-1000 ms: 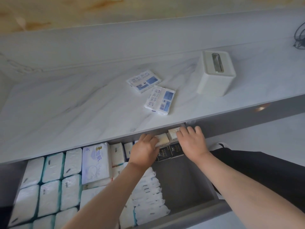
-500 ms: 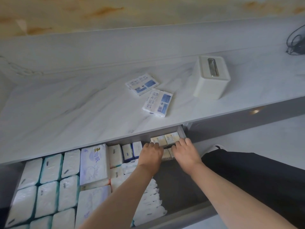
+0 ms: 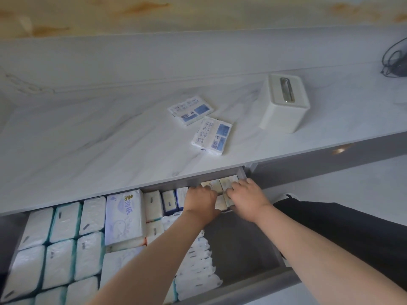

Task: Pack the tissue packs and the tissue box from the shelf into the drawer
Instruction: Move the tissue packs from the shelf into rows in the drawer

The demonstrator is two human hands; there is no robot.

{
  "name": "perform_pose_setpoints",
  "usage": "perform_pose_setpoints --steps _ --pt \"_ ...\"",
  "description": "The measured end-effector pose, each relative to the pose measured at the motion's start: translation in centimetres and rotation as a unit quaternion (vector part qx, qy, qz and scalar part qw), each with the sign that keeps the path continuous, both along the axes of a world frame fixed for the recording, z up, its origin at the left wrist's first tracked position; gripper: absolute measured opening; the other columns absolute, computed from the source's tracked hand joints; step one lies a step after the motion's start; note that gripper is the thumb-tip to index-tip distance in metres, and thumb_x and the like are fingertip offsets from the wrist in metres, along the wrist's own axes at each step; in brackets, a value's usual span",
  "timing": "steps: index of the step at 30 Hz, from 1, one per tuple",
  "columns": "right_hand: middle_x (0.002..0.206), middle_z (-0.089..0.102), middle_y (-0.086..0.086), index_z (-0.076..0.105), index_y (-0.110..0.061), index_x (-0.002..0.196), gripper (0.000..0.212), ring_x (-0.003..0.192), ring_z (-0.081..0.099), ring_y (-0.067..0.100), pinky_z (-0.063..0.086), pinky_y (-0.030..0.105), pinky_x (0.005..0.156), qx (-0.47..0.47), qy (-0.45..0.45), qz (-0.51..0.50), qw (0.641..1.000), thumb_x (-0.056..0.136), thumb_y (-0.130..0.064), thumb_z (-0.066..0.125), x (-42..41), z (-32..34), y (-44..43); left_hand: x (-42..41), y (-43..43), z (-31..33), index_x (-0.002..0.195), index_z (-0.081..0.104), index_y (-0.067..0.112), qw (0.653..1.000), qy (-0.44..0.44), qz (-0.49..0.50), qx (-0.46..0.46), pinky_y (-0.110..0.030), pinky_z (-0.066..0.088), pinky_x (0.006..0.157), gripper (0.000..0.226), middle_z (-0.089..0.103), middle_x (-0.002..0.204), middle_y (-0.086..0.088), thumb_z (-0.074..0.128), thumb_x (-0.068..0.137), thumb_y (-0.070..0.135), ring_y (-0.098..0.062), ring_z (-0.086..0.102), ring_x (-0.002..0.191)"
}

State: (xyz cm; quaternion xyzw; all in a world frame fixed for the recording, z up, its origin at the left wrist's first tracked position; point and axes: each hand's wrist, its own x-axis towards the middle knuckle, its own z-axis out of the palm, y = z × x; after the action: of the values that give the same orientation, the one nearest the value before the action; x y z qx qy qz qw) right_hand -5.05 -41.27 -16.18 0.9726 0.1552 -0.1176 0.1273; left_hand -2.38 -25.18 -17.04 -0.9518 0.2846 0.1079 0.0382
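Observation:
Two flat white-and-blue tissue packs (image 3: 191,109) (image 3: 212,135) lie on the marble shelf (image 3: 88,139). The white tissue box (image 3: 285,102) stands to their right, slot up. Below, the grey drawer (image 3: 253,285) is pulled out. Both hands are in its back right corner. My left hand (image 3: 199,200) and my right hand (image 3: 246,197) curl their fingers over small beige tissue packs (image 3: 212,185) stacked there, one hand on each side. The fingertips are hidden among the packs.
The drawer's left and middle hold several white tissue packs, among them a large printed pack (image 3: 125,216). Bare grey drawer floor (image 3: 240,245) shows at the front right. A dark cable (image 3: 394,60) lies at the shelf's far right. My dark trouser leg (image 3: 341,221) is right of the drawer.
Both hands have drawn slightly back from the drawer's rear wall, and two beige packs now show beyond the fingers. The right hand's fingers went from flat to curled.

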Motion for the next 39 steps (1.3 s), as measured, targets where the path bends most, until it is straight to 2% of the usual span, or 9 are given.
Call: perform_pose_setpoints --steps 5,11,14,17,20,25,29,33,39 --pt "0.086 0.061 0.001 0.063 -0.014 0.089 0.014 0.072 0.063 0.028 0.041 0.031 0.056 0.218 -0.07 -0.016 0.973 0.084 -0.026 0.057 0.8 4.0 -0.5 0.3 1.2 4.7 0.088 0.068 0.027 0.975 0.057 0.051 -0.207 -0.027 0.048 0.075 0.027 0.065 0.096 0.008 0.051 0.088 0.047 -0.015 0.06 0.094" --pt "0.109 0.06 0.0 0.065 -0.019 0.107 0.024 0.089 0.063 0.023 0.043 0.029 0.068 0.31 -0.16 -0.112 0.931 0.084 -0.014 0.058 4.4 8.5 0.3 3.6 2.7 8.2 0.088 0.068 0.02 0.923 -0.014 0.097 -0.371 -0.028 0.049 0.07 0.015 0.063 0.091 0.004 0.055 0.088 0.028 -0.016 0.059 0.084" --pt "0.151 0.034 0.008 0.041 -0.035 0.145 0.066 0.133 0.042 0.031 0.04 0.041 0.104 0.286 -0.035 -0.202 0.936 0.083 -0.022 0.059 6.4 9.5 1.5 5.8 3.5 9.0 0.116 0.065 0.022 0.946 -0.022 0.055 -0.319 -0.03 0.046 0.087 0.028 0.06 0.117 0.001 0.058 0.089 0.026 -0.017 0.052 0.11" --pt "0.164 0.011 -0.003 0.03 -0.051 0.148 0.077 0.148 0.022 0.027 0.023 0.049 0.118 0.317 0.098 -0.227 0.916 0.082 -0.018 0.055 7.8 9.5 3.0 7.6 4.2 9.8 0.14 0.048 0.032 0.975 0.0 0.018 -0.222 -0.037 0.031 0.111 0.054 0.038 0.152 0.002 0.06 0.088 0.036 -0.02 0.03 0.141" --pt "0.158 0.029 -0.003 0.052 -0.042 0.138 0.066 0.142 0.034 0.023 0.026 0.048 0.115 0.33 0.081 -0.16 0.927 0.082 -0.007 0.049 8.8 8.9 4.4 8.9 5.7 9.9 0.149 0.03 0.031 0.989 0.021 0.013 -0.146 -0.041 0.018 0.119 0.081 0.019 0.162 0.004 0.068 0.081 0.051 -0.018 0.011 0.149" --pt "0.108 0.054 -0.003 0.069 -0.025 0.093 0.036 0.109 0.057 0.023 0.042 0.031 0.092 0.435 -0.012 -0.147 0.889 0.082 0.002 0.049 11.6 8.9 7.5 9.1 9.9 8.0 0.149 0.027 0.029 0.997 -0.006 0.008 -0.073 -0.043 0.026 0.115 0.1 0.022 0.159 0.006 0.074 0.067 0.063 -0.019 0.018 0.146" --pt "0.143 0.042 0.005 0.058 -0.022 0.125 0.043 0.133 0.041 0.025 0.036 0.037 0.107 0.331 -0.044 -0.14 0.932 0.084 -0.008 0.056 14.9 9.2 8.2 9.1 12.4 7.3 0.139 0.043 0.032 0.992 -0.061 -0.025 -0.108 -0.038 0.044 0.097 0.091 0.043 0.136 0.004 0.077 0.06 0.063 -0.021 0.04 0.12" --pt "0.167 -0.002 0.002 -0.001 -0.024 0.159 0.091 0.153 0.004 0.023 0.016 0.047 0.12 0.228 0.031 -0.154 0.961 0.088 -0.027 0.056 17.5 9.4 8.7 9.0 14.0 7.6 0.136 0.048 0.033 0.988 -0.067 -0.011 -0.14 -0.032 0.05 0.08 0.084 0.047 0.124 0.004 0.077 0.062 0.061 -0.019 0.042 0.112" --pt "0.153 0.028 0.011 -0.017 -0.025 0.156 0.103 0.145 0.02 0.031 0.013 0.055 0.119 0.145 0.003 -0.115 0.983 0.084 -0.041 0.055 18.6 8.0 11.2 8.2 15.4 7.9 0.128 0.059 0.033 0.983 -0.063 -0.008 -0.172 -0.032 0.05 0.076 0.06 0.054 0.117 0.003 0.071 0.074 0.053 -0.02 0.048 0.105"
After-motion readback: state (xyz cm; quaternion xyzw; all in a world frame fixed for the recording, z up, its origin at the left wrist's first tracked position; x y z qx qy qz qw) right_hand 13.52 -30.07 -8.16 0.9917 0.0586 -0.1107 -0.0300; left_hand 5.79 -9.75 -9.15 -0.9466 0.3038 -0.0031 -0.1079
